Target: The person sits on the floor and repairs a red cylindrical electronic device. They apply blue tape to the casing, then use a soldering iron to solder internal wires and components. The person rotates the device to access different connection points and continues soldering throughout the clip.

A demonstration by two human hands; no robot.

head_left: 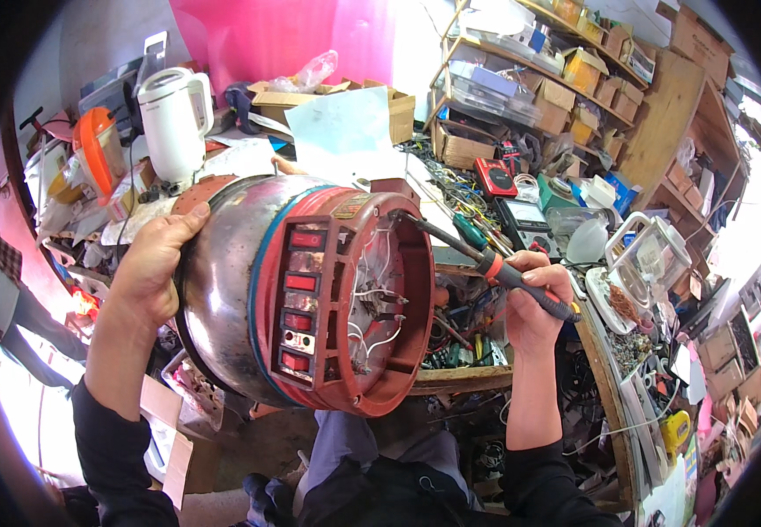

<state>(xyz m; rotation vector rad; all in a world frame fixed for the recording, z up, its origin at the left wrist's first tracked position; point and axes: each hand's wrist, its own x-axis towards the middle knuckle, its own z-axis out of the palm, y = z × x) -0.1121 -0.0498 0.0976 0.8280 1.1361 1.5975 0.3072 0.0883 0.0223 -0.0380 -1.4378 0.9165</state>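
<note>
A round steel electric pot (227, 290) with a red plastic base (385, 386) is held up on its side in front of me, the base facing right. Several red rocker switches (299, 283) line a panel on the base, and white wires show inside its open underside. My left hand (162, 255) grips the pot's left rim, thumb on top, most fingers hidden behind. With my right hand (538, 294) I hold a screwdriver (459, 249) by its grey and orange handle, its dark shaft reaching the base's upper rim. A fingertip (286, 165) shows beyond the pot; whose, I cannot tell.
Behind the pot is a cluttered workbench with a white jug (174, 127), loose wires, a red meter (494, 178) and a glass jug (652, 255). An open drawer (459, 378) of tools lies below. Boxes fill shelves (556, 61). Another person (20, 299) stands at far left.
</note>
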